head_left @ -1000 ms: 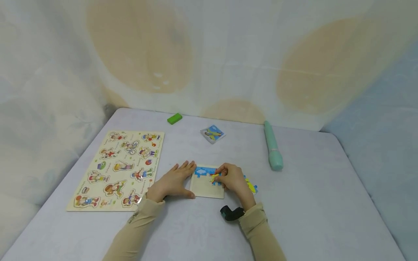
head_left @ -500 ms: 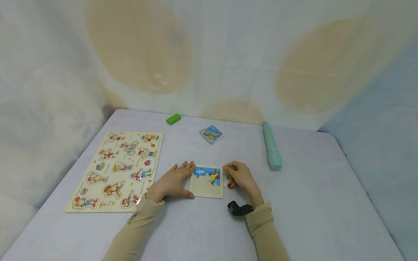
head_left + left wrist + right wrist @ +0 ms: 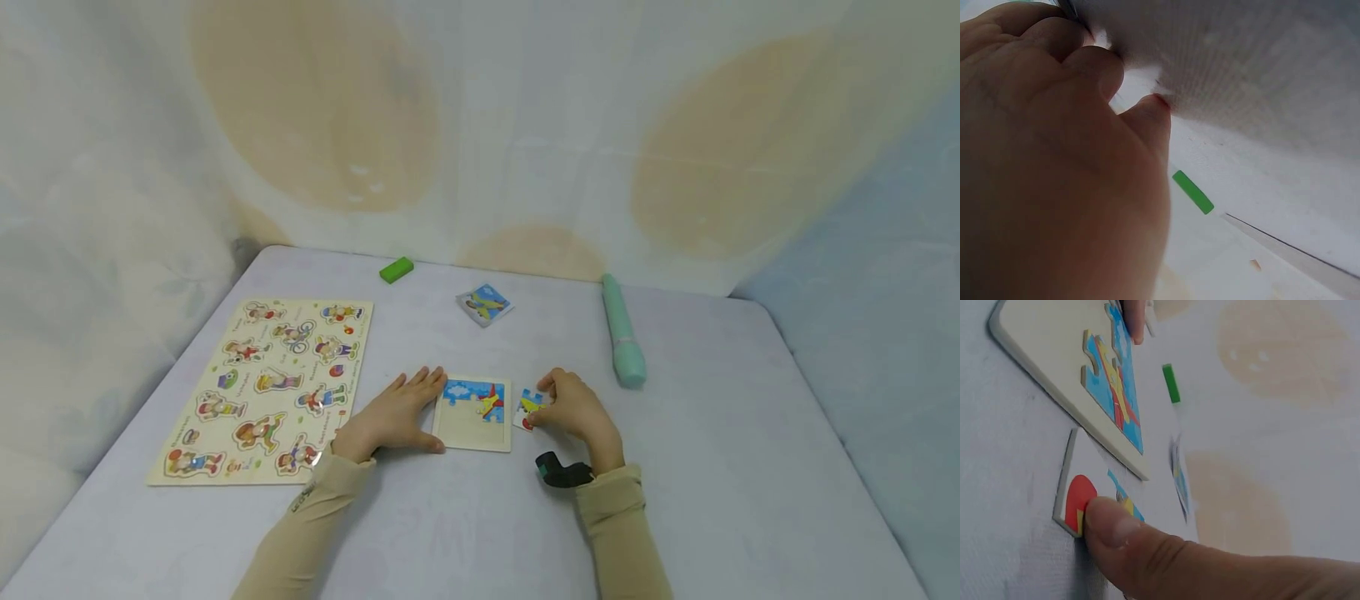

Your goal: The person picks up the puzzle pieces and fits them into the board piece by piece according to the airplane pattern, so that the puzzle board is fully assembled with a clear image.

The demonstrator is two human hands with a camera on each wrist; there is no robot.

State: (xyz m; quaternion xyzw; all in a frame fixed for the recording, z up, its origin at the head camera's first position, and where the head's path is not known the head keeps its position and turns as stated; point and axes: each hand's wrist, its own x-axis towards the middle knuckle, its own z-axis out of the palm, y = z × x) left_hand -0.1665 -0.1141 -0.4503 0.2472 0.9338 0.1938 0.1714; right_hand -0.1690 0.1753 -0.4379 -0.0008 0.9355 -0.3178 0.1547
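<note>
A small square wooden puzzle board lies in front of me, with joined blue pieces along its top and a red-and-yellow piece at its right side. My left hand lies spread at the board's left edge, fingertips and thumb touching it. Just right of the board, my right hand pinches a puzzle piece with blue, yellow, white and red on it. In the right wrist view the thumb presses on the puzzle piece beside its red spot. The palm hides whatever lies beneath it.
A large picture board with cartoon children lies at left, under the left forearm's edge. Toward the back are a green block, a small airplane picture card and a mint-green tapered object. A pale cloth covers the table.
My right hand has let go of the red-and-yellow piece, which now lies in the puzzle board. It has moved right to another puzzle piece. The left hand stays in place.
</note>
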